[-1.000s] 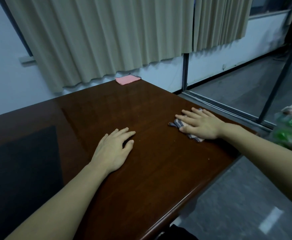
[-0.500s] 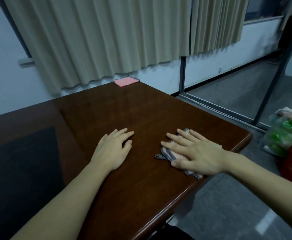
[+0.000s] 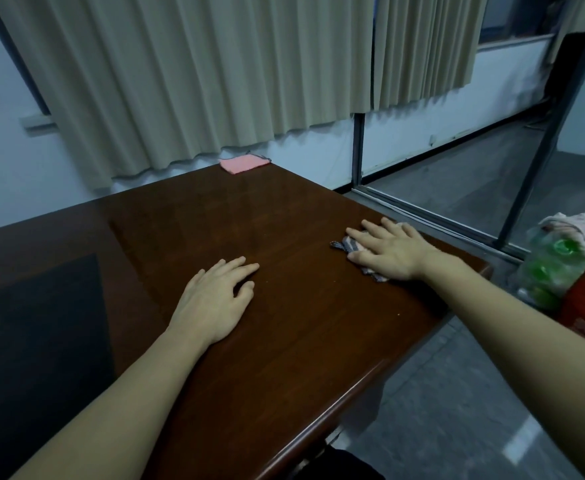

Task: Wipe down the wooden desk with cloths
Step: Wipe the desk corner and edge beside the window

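Two hands are lying on the wooden desk. On the right side, the right hand is pressing palm-down on a striped cloth, its fingers straight and spread, not curled round the fabric. Most of that cloth is sitting hidden under the palm and fingers; only a grey-striped edge is poking out past the fingertips on the left and a small corner below the thumb. Hand and cloth are resting near the desk's right edge. Nearer the middle, the left hand is resting flat on the bare wood, fingers relaxed and holding nothing, well apart from the cloth. At the far corner, a pink cloth is lying flat, untouched, just below the curtain.
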The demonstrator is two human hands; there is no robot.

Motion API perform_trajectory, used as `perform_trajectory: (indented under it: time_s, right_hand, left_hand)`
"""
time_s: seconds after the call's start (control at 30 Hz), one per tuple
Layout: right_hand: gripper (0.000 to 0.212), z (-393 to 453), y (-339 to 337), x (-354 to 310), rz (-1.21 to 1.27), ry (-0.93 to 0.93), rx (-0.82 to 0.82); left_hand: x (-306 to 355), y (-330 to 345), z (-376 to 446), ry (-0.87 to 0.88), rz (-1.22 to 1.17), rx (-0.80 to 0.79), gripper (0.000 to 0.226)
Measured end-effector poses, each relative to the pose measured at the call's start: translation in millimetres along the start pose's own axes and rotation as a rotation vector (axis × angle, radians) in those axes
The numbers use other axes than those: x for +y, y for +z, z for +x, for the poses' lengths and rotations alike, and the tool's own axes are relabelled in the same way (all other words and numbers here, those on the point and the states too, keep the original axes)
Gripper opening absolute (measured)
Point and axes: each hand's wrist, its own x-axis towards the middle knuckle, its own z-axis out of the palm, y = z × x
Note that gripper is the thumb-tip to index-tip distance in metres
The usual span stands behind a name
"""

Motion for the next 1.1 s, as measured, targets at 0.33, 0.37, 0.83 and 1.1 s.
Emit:
perform_trajectory:
  time_s: [0.33,0.37,0.83,1.1]
  right_hand:
    - [0.082,-111,24,-34,0.055,-0.277,0.061]
    - [0.084,-109,24,-26,0.062,-0.264,0.066]
    - [0.111,-79,15,35,0.055,-0.011,0.097]
    - [0.067,-121,25,-66,-0.002,-0.332,0.064]
  left_hand:
    - [1,-1,-2,0.004,0.02,-0.019,0.045]
    - [0,-1,-2,0.002,0.024,-0.022,0.045]
    - [0,-1,-3,0.006,0.037,-0.027,0.046]
    - [0,-1,-3,-0.003,0.039,-0.032,0.046]
